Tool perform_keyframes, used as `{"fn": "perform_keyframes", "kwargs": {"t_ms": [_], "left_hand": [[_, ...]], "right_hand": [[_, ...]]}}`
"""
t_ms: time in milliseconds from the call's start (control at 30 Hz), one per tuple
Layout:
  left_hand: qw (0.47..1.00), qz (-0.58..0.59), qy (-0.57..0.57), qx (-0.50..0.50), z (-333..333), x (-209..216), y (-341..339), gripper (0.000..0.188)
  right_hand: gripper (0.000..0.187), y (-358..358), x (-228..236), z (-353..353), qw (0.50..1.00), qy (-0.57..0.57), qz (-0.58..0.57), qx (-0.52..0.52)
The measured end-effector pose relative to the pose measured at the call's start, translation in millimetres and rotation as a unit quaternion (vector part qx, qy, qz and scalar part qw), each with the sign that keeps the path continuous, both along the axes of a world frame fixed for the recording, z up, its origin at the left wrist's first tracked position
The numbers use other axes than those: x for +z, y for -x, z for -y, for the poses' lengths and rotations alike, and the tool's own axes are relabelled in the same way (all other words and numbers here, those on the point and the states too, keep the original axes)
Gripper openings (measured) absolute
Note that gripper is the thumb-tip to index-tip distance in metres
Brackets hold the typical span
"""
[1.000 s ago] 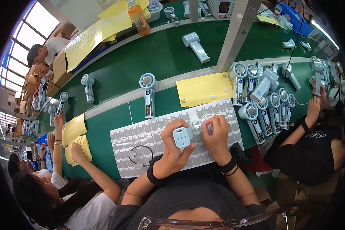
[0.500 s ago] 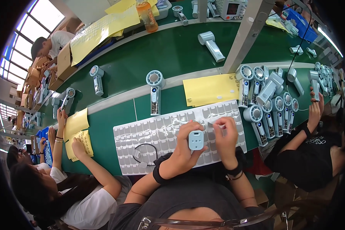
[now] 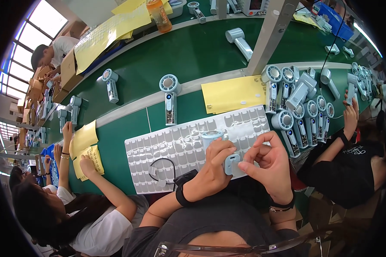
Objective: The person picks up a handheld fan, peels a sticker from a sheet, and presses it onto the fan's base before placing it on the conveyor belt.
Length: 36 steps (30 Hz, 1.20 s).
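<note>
My left hand (image 3: 218, 167) is wrapped round a light blue handheld fan (image 3: 231, 164), its round head showing beyond my fingers and its handle end turned toward me. At that end my right hand (image 3: 270, 167) pinches what looks like a small clear film (image 3: 237, 170) between thumb and fingers, against or very close to the handle. The film's edges are hard to make out. Below both hands lies a white sheet (image 3: 148, 150) with rows of grey rounded stickers. A dark looped cord (image 3: 174, 165) rests on it.
Several fans (image 3: 300, 124) crowd the green bench to the right. One fan (image 3: 170, 98) lies ahead, beside yellow paper (image 3: 231, 94). A metal post (image 3: 272, 36) rises beyond. Co-workers sit close on both sides; the left one's hand (image 3: 88, 165) rests on yellow sheets.
My left hand has tilted the fan, so its handle end now faces right and its head shows. My right hand has come nearer, bringing the film to the handle end.
</note>
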<state>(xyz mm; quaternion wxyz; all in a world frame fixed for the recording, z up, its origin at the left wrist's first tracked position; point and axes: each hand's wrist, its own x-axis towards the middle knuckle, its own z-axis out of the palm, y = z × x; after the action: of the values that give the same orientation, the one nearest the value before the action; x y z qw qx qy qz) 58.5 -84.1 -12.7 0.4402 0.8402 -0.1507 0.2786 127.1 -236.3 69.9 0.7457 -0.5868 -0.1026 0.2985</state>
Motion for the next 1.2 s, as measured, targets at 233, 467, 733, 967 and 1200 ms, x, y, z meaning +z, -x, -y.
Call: {"fn": "perform_keyframes", "kwargs": {"t_ms": [233,467,733,967,1200], "left_hand": [[1.0,0.002,-0.006,0.0,3.3,-0.2,1.3,0.086],[1.0,0.005,0.001,-0.002,4.5,-2.7,1.6,0.087],[1.0,0.015,-0.005,0.013,6.8,-2.8,0.9,0.08],[1.0,0.007,-0.008,0.014,6.6,-0.4,1.4,0.077],[1.0,0.002,-0.02,0.011,4.5,2.7,0.2,0.079]], "right_hand": [[0.044,3.8,-2.3,-2.3,0.999,0.023,0.041,-0.002],[0.042,5.8,-2.0,-3.5,0.999,0.02,0.043,-0.011],[0.037,6.5,0.2,-3.3,0.998,0.029,0.05,-0.008],[0.036,6.0,1.1,-3.4,0.997,0.042,0.059,-0.002],[0.039,8.8,3.1,-6.6,0.991,0.081,0.103,-0.017]]}}
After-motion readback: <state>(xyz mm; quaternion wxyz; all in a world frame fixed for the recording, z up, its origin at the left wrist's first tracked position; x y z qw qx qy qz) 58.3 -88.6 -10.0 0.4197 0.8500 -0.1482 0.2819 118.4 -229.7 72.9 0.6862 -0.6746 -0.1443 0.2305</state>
